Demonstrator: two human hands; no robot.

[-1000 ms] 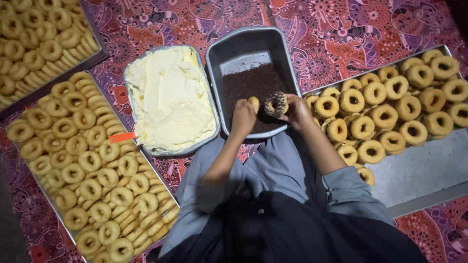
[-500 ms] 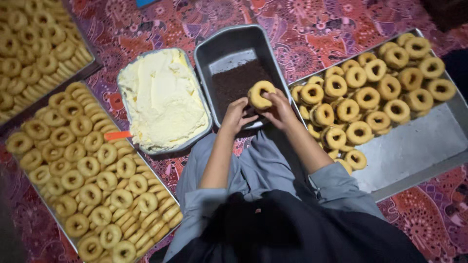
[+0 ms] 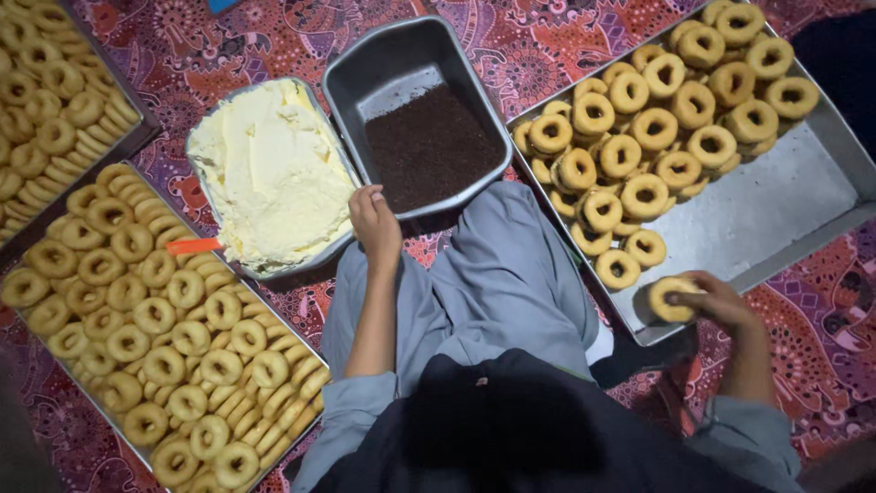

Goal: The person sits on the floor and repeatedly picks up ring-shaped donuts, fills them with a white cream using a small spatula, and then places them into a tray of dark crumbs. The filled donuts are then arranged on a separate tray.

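My right hand (image 3: pixel 716 306) grips a ring-shaped golden pastry (image 3: pixel 672 298) over the near corner of the metal tray (image 3: pixel 776 210) on the right, which holds several rows of the same rings. My left hand (image 3: pixel 375 224), fingers loosely curled and holding nothing, rests at the near edge of the deep grey pan (image 3: pixel 351 91) holding dark brown sprinkles (image 3: pixel 431 144). Beside it to the left stands a tray of pale yellow cream (image 3: pixel 269 173).
A large tray (image 3: pixel 146 306) packed with plain rings lies at the left, with an orange scraper (image 3: pixel 193 246) at its top edge. Another tray of rings (image 3: pixel 50 100) sits at the far left. All rest on a red patterned cloth (image 3: pixel 803 347); my grey-clad legs (image 3: pixel 493 283) are in the middle.
Both hands held a ring over the sprinkle pan. Now my right hand has carried it right and down to the right tray, and my left hand has let go and stayed by the pan.
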